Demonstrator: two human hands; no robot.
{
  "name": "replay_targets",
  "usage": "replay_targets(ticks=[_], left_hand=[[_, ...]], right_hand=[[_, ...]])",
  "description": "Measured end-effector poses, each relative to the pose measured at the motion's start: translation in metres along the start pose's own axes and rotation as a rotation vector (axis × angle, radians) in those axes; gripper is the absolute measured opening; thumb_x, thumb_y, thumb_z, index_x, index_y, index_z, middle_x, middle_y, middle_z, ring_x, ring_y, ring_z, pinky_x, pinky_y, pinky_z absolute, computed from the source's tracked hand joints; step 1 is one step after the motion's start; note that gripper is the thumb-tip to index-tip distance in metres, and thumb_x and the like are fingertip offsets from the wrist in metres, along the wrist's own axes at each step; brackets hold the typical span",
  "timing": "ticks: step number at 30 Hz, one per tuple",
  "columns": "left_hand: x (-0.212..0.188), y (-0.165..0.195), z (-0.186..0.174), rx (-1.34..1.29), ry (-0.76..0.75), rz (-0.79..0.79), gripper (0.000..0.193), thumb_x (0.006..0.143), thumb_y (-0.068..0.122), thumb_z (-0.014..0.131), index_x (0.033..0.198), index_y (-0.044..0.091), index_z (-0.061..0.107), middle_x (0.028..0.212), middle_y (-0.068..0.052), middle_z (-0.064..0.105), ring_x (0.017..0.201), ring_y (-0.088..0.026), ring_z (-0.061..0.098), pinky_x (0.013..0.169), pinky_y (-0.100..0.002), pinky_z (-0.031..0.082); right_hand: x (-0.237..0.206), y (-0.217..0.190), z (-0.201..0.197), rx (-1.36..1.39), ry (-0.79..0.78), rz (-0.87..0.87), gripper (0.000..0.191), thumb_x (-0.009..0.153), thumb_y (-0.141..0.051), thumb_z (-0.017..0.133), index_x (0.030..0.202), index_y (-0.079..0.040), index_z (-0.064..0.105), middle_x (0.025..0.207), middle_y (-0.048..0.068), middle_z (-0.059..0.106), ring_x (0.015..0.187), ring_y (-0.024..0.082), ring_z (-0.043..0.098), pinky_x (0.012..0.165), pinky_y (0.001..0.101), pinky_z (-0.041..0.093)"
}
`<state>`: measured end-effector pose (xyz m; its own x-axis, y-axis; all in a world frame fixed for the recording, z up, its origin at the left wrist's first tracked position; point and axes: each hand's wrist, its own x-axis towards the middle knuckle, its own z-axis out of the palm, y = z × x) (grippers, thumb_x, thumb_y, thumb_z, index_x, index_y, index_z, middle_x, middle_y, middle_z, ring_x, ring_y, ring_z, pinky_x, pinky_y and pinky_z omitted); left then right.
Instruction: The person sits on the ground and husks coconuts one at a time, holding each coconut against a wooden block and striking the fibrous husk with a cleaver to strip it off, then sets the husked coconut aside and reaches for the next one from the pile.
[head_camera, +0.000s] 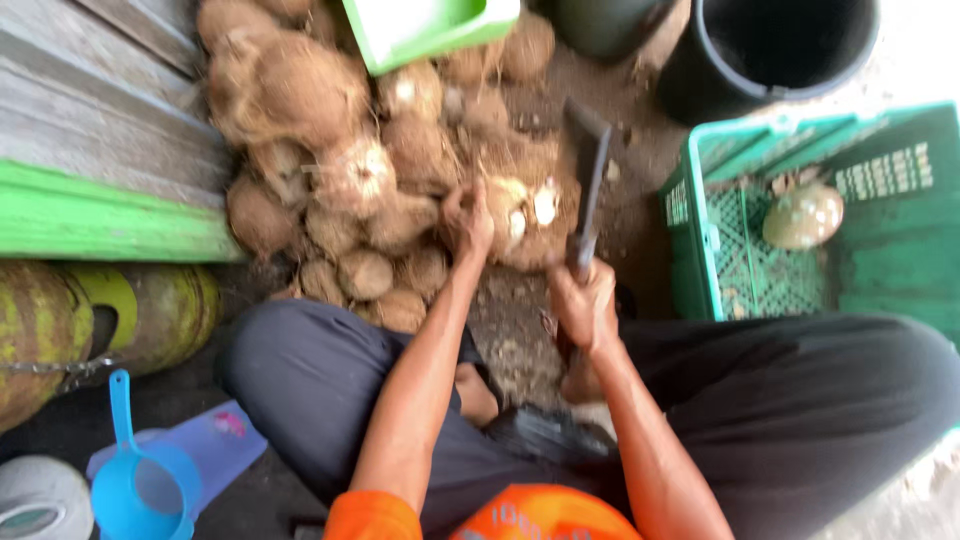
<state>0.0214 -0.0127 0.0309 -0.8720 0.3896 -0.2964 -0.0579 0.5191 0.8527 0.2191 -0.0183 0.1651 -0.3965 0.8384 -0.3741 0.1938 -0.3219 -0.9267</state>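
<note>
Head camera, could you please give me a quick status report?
Left hand on husked coconut. Right hand grips cleaver, blade raised. Coconut pile behind; green crate right.

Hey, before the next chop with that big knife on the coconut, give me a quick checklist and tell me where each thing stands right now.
1. Right hand wrapped around the cleaver handle: ok.
2. Left hand steadying the husked coconut: ok.
3. Left fingers apart from the blade path: cannot tell, frame blurred.
4. Coconut seated firmly on the ground: cannot tell.
5. Green crate with room beside the peeled coconut: ok.
</note>
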Motion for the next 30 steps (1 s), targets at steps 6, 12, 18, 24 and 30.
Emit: replay_targets(ticks=[6, 12, 18, 24, 30], left_hand=[[-0.007, 0.006, -0.004, -0.095, -0.028, -0.031, 0.046, 0.094, 0.054, 0.059, 0.097, 0.010, 0.074, 0.102, -0.010, 0.075, 0.095, -0.027, 0.071, 0.087, -0.042, 0.055], [-0.006, 0.011, -0.006, 0.020, -0.050, -0.008, 0.041, 0.096, 0.049, 0.060, 0.096, 0.009, 0.069, 0.100, -0.013, 0.073, 0.092, -0.029, 0.067, 0.086, -0.045, 0.053], [-0.006, 0.000, 0.001, 0.089, -0.012, 0.229, 0.036, 0.097, 0.041, 0.059, 0.093, 0.007, 0.070, 0.099, -0.012, 0.069, 0.092, -0.027, 0.068, 0.087, -0.044, 0.054], [-0.011, 0.005, -0.002, -0.271, -0.087, 0.022, 0.039, 0.094, 0.050, 0.063, 0.091, 0.012, 0.065, 0.092, -0.012, 0.068, 0.085, -0.028, 0.063, 0.079, -0.048, 0.053], [-0.014, 0.019, -0.002, 0.146, -0.003, 0.025, 0.041, 0.095, 0.047, 0.060, 0.087, 0.007, 0.066, 0.105, -0.011, 0.063, 0.099, -0.027, 0.059, 0.093, -0.051, 0.044]], right_hand=[[-0.003, -0.002, -0.002, -0.322, -0.131, 0.186, 0.039, 0.096, -0.028, 0.070, 0.065, -0.011, 0.055, 0.052, -0.005, 0.049, 0.044, 0.006, 0.043, 0.040, 0.0296, 0.035], [-0.005, 0.003, 0.003, 0.016, -0.004, -0.105, 0.044, 0.100, -0.030, 0.070, 0.065, -0.009, 0.054, 0.058, -0.002, 0.050, 0.049, 0.007, 0.042, 0.043, 0.0322, 0.031], [0.006, 0.013, 0.002, -0.533, -0.056, 0.047, 0.040, 0.097, -0.033, 0.075, 0.073, -0.004, 0.063, 0.057, -0.001, 0.051, 0.054, 0.007, 0.044, 0.049, 0.0300, 0.041], [0.010, 0.019, 0.008, -0.361, -0.024, -0.057, 0.026, 0.092, -0.027, 0.073, 0.086, -0.002, 0.071, 0.068, -0.001, 0.057, 0.064, 0.011, 0.049, 0.056, 0.0366, 0.044], [0.019, 0.036, 0.002, -0.489, -0.006, -0.087, 0.028, 0.092, -0.029, 0.075, 0.085, -0.002, 0.069, 0.061, 0.003, 0.054, 0.059, 0.012, 0.048, 0.056, 0.0356, 0.047]])
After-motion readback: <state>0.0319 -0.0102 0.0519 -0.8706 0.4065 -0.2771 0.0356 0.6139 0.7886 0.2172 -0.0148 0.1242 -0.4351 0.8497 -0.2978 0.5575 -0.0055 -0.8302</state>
